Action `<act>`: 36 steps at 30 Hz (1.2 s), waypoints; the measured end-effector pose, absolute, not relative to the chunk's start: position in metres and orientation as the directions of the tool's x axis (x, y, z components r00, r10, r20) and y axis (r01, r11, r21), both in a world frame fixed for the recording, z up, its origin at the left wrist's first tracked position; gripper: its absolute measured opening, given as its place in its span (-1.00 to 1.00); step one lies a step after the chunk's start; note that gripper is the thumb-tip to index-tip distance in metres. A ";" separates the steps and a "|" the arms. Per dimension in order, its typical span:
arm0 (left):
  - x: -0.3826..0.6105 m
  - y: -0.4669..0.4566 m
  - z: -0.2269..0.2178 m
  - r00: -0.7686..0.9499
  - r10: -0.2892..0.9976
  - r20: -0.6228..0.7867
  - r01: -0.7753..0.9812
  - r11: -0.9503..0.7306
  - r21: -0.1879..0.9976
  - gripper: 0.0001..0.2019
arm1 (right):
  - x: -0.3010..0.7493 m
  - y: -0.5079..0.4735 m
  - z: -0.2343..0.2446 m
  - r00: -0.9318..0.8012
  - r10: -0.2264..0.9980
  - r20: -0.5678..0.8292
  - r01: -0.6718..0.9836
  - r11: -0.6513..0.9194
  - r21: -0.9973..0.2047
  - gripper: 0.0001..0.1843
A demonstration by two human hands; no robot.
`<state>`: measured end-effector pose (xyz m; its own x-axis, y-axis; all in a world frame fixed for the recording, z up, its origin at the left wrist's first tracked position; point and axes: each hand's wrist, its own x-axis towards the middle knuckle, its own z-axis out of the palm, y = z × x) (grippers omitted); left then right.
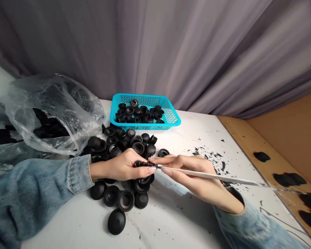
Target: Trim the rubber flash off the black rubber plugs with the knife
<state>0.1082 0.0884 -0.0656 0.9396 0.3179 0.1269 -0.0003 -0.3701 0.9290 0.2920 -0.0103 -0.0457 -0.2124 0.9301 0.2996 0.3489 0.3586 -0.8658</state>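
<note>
My left hand [124, 164] is closed on a black ribbed rubber plug [142, 164], held on its side between thumb and fingers. In my right hand [189, 171] is a slim, pale, pointed tool [209, 175], pinched near its tip; its exact kind does not show clearly. That tip meets the right end of the plug, in front of my left thumb. Around and under my left hand lies a pile of similar black rubber plugs [126, 200], some cup side up, others domed side up.
A turquoise basket [176, 121] of black plugs stands at the back. To the left is a clear plastic bag [75, 128] with black parts inside. Black scraps [197, 151] litter the white table [150, 231] at right. More black pieces [261, 156] lie on the wooden surface beyond.
</note>
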 end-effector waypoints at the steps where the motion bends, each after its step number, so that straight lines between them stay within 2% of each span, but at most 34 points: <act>1: 0.108 0.088 -0.065 0.938 0.323 0.127 0.000 -0.366 0.931 -0.64 | 0.292 -0.010 -0.046 -0.213 0.935 0.285 0.324 0.343 -0.882 -0.82; 5: 0.108 0.088 -0.065 0.941 0.317 0.122 -0.003 -0.351 0.936 -0.64 | 0.292 -0.009 -0.044 -0.197 0.936 0.291 0.272 0.337 -0.901 -0.80; 22: 0.109 0.087 -0.066 0.943 0.308 0.127 0.001 -0.383 0.924 -0.65 | 0.291 -0.010 -0.044 -0.174 0.930 0.325 0.281 0.363 -0.888 -0.81; 36: 0.109 0.087 -0.068 0.938 0.318 0.136 0.004 -0.403 0.915 -0.64 | 0.290 -0.011 -0.042 -0.156 0.922 0.354 0.388 0.387 -0.836 -0.79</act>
